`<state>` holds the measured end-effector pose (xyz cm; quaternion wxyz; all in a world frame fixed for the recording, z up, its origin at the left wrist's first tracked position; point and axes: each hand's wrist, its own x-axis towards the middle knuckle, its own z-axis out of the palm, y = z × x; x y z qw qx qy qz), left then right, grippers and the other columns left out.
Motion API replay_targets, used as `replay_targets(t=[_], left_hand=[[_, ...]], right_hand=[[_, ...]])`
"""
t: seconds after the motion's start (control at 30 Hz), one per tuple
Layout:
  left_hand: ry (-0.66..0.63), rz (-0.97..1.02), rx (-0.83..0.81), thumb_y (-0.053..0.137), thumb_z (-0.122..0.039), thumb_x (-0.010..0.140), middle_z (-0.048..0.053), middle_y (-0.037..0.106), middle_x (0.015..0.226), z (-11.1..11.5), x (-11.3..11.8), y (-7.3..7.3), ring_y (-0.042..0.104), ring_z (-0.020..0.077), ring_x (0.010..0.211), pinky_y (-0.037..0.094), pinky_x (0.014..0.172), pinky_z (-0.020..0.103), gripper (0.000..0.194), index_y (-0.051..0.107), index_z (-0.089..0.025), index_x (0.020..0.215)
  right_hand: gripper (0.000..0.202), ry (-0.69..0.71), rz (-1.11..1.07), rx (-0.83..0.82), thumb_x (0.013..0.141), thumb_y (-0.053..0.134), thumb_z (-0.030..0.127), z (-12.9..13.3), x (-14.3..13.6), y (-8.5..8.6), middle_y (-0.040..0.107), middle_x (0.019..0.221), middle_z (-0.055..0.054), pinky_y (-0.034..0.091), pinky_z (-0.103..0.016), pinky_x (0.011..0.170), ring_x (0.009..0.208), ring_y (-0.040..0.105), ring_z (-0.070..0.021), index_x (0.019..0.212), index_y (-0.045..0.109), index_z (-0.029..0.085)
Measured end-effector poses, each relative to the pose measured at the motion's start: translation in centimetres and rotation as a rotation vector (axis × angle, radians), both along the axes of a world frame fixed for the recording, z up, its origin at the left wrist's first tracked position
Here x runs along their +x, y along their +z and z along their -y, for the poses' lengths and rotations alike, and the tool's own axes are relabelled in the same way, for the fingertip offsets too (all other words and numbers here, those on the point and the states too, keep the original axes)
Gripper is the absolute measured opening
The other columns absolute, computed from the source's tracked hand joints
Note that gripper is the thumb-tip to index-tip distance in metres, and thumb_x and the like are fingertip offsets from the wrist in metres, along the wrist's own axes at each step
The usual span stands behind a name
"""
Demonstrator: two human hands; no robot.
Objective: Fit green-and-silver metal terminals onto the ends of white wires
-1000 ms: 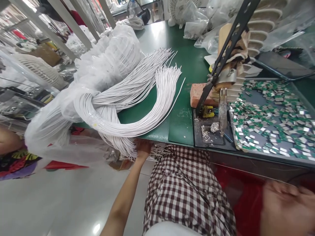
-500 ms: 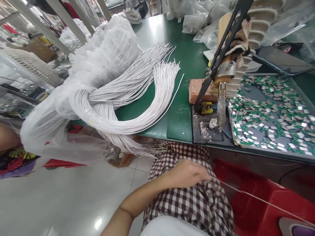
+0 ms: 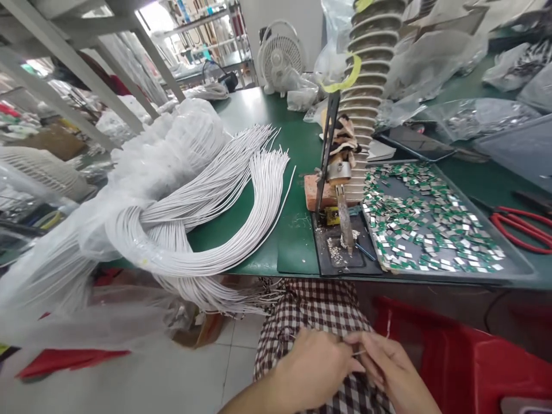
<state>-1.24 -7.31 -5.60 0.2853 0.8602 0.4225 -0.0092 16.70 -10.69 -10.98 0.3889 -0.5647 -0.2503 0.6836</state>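
Over my lap, my left hand (image 3: 317,365) is closed with its fingers pinched around a thin white wire (image 3: 359,352). My right hand (image 3: 392,363) meets it from the right, thumb and fingers closed on the same wire. Only a short piece shows between the fingertips; the wire's ends are mostly hidden. A large bundle of white wires (image 3: 211,259) curves over the table edge ahead on the left, its cut ends fanned out on the green table (image 3: 297,247).
A soldering stand (image 3: 345,221) with a brick (image 3: 313,192) sits at the table's front edge. Beside it, a tray (image 3: 524,267) holds many small green boards. Red-handled pliers (image 3: 521,227) lie far right. A ribbed duct hose (image 3: 373,63) rises behind; a red stool (image 3: 487,356) stands below.
My right hand has come into view and joined my left hand at the wire. The long wire stretch running right is gone from view. The camera has tilted upward.
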Motion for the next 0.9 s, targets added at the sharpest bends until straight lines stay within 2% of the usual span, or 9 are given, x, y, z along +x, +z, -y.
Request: replay_targets(t=[0.07, 0.13, 0.27, 0.37, 0.47, 0.57, 0.7, 0.8, 0.9], left_hand=[[0.135, 0.126, -0.067, 0.056, -0.031, 0.103, 0.005, 0.079, 0.079, -0.4, -0.7, 0.0, 0.073, 0.0220, 0.068, 0.044, 0.060, 0.029, 0.033, 0.073, -0.017, 0.078], [0.277, 0.216, -0.092, 0.051, -0.019, 0.103, 0.002, 0.077, 0.076, -0.9, -2.1, 0.2, 0.072, 0.0188, 0.071, 0.045, 0.065, 0.026, 0.036, 0.070, -0.019, 0.073], [0.369, 0.231, -0.056, 0.042, -0.018, 0.104, 0.003, 0.075, 0.074, -2.2, -3.8, 0.3, 0.069, 0.0182, 0.071, 0.044, 0.067, 0.026, 0.041, 0.068, -0.018, 0.073], [0.447, 0.251, -0.021, 0.036, -0.019, 0.106, 0.006, 0.075, 0.080, -2.4, -2.7, 0.0, 0.069, 0.0198, 0.075, 0.044, 0.069, 0.027, 0.042, 0.069, -0.018, 0.080], [0.407, 0.295, -0.034, 0.045, -0.016, 0.101, 0.005, 0.077, 0.082, -1.9, -0.6, -0.3, 0.069, 0.0191, 0.077, 0.046, 0.070, 0.026, 0.035, 0.070, -0.019, 0.078], [0.325, 0.344, -0.083, 0.056, -0.018, 0.097, 0.002, 0.077, 0.079, -1.5, 0.5, -0.4, 0.071, 0.0179, 0.076, 0.047, 0.071, 0.024, 0.029, 0.071, -0.020, 0.073], [0.408, 0.362, -0.066, 0.047, -0.018, 0.103, 0.003, 0.078, 0.081, -1.8, -0.5, 0.0, 0.071, 0.0174, 0.075, 0.047, 0.071, 0.024, 0.036, 0.075, -0.018, 0.080], [0.432, 0.409, -0.090, 0.050, -0.017, 0.101, 0.002, 0.079, 0.080, -2.1, -1.1, 0.3, 0.072, 0.0155, 0.075, 0.049, 0.072, 0.021, 0.032, 0.078, -0.018, 0.085], [0.443, 0.451, -0.120, 0.052, -0.014, 0.099, 0.004, 0.082, 0.085, -2.1, -0.6, 0.0, 0.075, 0.0165, 0.080, 0.052, 0.077, 0.021, 0.031, 0.081, -0.018, 0.088]], right_hand=[[0.058, -0.120, -0.061, 0.015, 0.063, 0.082, 0.072, -0.4, 0.5, 0.4, 0.040, 0.046, 0.005, 0.029, -0.024, 0.044, 0.045, 0.034, -0.0075, 0.067, 0.067, 0.017], [0.055, -0.270, -0.103, 0.044, 0.065, 0.081, 0.071, -1.1, 1.6, 0.4, 0.044, 0.051, 0.004, 0.034, -0.024, 0.046, 0.049, 0.038, -0.0088, 0.066, 0.062, 0.019], [0.051, -0.504, -0.180, 0.103, 0.069, 0.080, 0.064, -1.8, 2.8, -0.4, 0.037, 0.055, 0.006, 0.034, -0.022, 0.045, 0.050, 0.033, -0.0081, 0.066, 0.054, 0.021], [0.047, -0.595, -0.228, 0.158, 0.073, 0.075, 0.067, -1.7, 1.3, -1.1, 0.040, 0.061, 0.005, 0.040, -0.023, 0.049, 0.054, 0.038, -0.0093, 0.077, 0.062, 0.023], [0.047, -0.436, -0.221, 0.185, 0.077, 0.074, 0.064, -1.3, -0.9, -1.5, 0.053, 0.063, 0.001, 0.045, -0.027, 0.050, 0.055, 0.047, -0.0128, 0.097, 0.074, 0.021], [0.038, -0.260, -0.153, 0.228, 0.076, 0.082, 0.053, -0.9, -1.7, -1.8, 0.054, 0.054, 0.000, 0.044, -0.029, 0.050, 0.051, 0.049, -0.0139, 0.090, 0.080, 0.018], [0.035, -0.363, -0.135, 0.342, 0.075, 0.079, 0.059, -1.5, -0.8, -2.1, 0.061, 0.060, -0.003, 0.049, -0.030, 0.054, 0.057, 0.056, -0.0160, 0.083, 0.080, 0.025], [0.033, -0.446, -0.162, 0.424, 0.078, 0.073, 0.065, -2.2, -0.2, -2.1, 0.060, 0.058, -0.001, 0.050, -0.030, 0.054, 0.054, 0.054, -0.0148, 0.083, 0.079, 0.033], [0.033, -0.386, -0.069, 0.461, 0.079, 0.073, 0.064, -2.8, -0.5, -1.8, 0.060, 0.058, -0.001, 0.051, -0.030, 0.053, 0.053, 0.055, -0.0158, 0.090, 0.079, 0.034]])
